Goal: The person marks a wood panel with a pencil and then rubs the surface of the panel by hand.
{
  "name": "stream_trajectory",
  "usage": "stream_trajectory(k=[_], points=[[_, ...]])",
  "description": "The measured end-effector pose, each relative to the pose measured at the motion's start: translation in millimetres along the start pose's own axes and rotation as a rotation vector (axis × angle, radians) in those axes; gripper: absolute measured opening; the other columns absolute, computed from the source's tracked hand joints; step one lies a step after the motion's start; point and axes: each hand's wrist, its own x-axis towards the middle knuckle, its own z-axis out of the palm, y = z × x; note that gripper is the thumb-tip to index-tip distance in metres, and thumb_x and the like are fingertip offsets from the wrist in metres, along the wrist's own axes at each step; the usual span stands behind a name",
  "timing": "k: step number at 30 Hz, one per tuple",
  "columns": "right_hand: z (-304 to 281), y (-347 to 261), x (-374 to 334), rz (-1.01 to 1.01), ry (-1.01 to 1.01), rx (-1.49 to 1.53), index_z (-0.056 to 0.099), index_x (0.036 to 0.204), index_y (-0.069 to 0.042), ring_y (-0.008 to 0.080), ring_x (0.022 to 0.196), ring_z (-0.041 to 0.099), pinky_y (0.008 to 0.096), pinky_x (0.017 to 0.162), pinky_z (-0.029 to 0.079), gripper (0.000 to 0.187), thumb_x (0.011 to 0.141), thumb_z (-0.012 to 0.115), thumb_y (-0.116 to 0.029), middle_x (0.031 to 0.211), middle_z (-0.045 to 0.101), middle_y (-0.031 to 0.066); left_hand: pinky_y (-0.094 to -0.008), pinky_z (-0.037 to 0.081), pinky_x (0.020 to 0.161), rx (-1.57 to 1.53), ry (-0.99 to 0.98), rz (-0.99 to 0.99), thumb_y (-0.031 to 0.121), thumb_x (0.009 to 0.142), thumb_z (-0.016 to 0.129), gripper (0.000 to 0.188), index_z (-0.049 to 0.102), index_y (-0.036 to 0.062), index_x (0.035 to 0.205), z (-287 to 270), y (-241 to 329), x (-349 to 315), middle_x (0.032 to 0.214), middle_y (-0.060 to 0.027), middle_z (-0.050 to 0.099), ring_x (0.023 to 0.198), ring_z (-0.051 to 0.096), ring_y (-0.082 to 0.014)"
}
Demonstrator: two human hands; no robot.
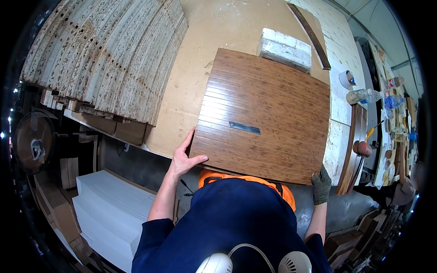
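A brown wood-grain panel (264,109) with lengthwise grooves lies flat before me, close against my body. On it rests a thin dark metal blade (244,128) with slanted ends, touched by neither hand. My bare left hand (183,157) grips the panel's near left corner, thumb on top and fingers along the side edge. At the near right corner, my right hand (321,185) in a grey work glove holds the edge; some of its fingers are hidden.
Pale speckled boards (104,54) are stacked at the left. A whitish wrapped block (285,49) touches the panel's far edge, near a dark wooden strip (309,36). Rightward are a tape roll (347,79), plastic bottles (364,96) and a red-headed mallet (363,149). White sheets (109,209) lie below left.
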Motion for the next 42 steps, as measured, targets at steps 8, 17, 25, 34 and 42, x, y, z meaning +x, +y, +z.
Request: stream_trajectory(k=[8,17,25,34,42], points=[[2,2,3,-0.031,0.011,0.02,0.041,0.133,0.007,0.0182,0.115,0.048,0.0285,0.099,0.036,0.054,0.08,0.053,0.009,0.129,0.05,0.0135,-0.0309,0.033,0.104,-0.068,0.039,-0.016,0.006,0.073,0.075,0.083,0.028,-0.0019,0.141,8,0,5,0.135,-0.0126,0.046,0.122,0.044,-0.0172],[0,5,5,0.014,-0.006,0.064,0.04,0.133,0.006,0.0178,0.116,0.048,0.0289,0.099,0.037,0.06,0.076,0.057,0.008,0.129,0.05,0.0127,-0.0308,0.032,0.104,-0.053,0.013,-0.047,0.01,0.069,0.079,0.091,0.026,-0.0009,0.142,7,7,3,0.136,-0.0119,0.045,0.123,0.043,-0.017],[-6,-9,-14,-0.115,-0.25,-0.054,0.022,0.144,-0.003,0.0212,0.12,0.047,0.0326,0.099,0.041,0.125,0.039,0.089,-0.011,0.134,0.046,0.0087,-0.0314,0.029,0.108,0.125,-0.043,0.025,0.017,0.053,0.089,0.116,0.019,-0.0001,0.144,-9,-2,-9,0.146,-0.0142,0.031,0.132,0.035,-0.0208],[-14,25,-2,-0.152,-0.154,-0.325,0.023,0.143,-0.003,0.0194,0.116,0.05,0.0323,0.097,0.043,0.118,0.045,0.088,-0.008,0.133,0.048,0.0101,-0.0313,0.032,0.107,0.328,-0.026,-0.006,-0.001,0.052,0.085,0.111,0.023,0.0048,0.144,-1,-2,-8,0.145,-0.0109,0.034,0.132,0.035,-0.0195],[-1,26,-5,-0.188,-0.066,-0.287,0.033,0.139,-0.003,0.0179,0.111,0.053,0.0318,0.094,0.045,0.095,0.06,0.085,-0.009,0.127,0.053,0.0106,-0.0322,0.032,0.107,0.271,-0.05,-0.024,0.005,0.051,0.088,0.116,0.019,0.0035,0.145,-2,3,-3,0.145,-0.0105,0.035,0.13,0.036,-0.0181]])
